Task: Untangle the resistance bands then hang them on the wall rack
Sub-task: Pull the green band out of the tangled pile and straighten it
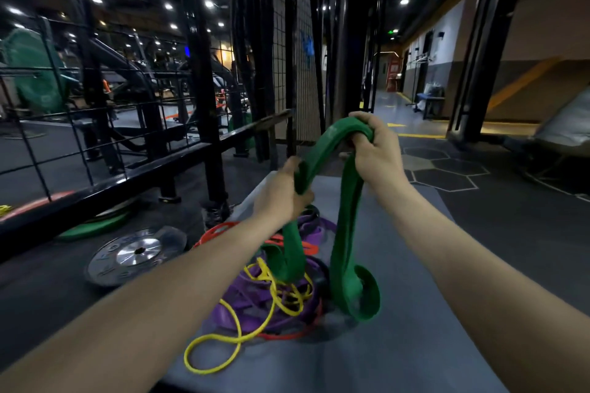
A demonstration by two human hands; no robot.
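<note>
A wide green resistance band [343, 233] is lifted off a tangled pile on a grey mat [415, 313]. My right hand [372, 147] grips the band's top fold, higher up. My left hand [281, 195] grips another stretch of the same band, lower and to the left. Two green loops hang down, one into the pile and one curling onto the mat at the right. The pile holds purple bands [252, 300], a thin yellow band [236, 329] and orange-red bands [220, 230]. A black wire grid wall panel [287, 51] stands ahead.
A silver weight plate [137, 255] and a green plate [95, 226] lie on the dark floor at the left, beside a black railing [127, 175]. Gym machines stand behind the mesh. A corridor with a hexagon-patterned floor [447, 169] opens to the right.
</note>
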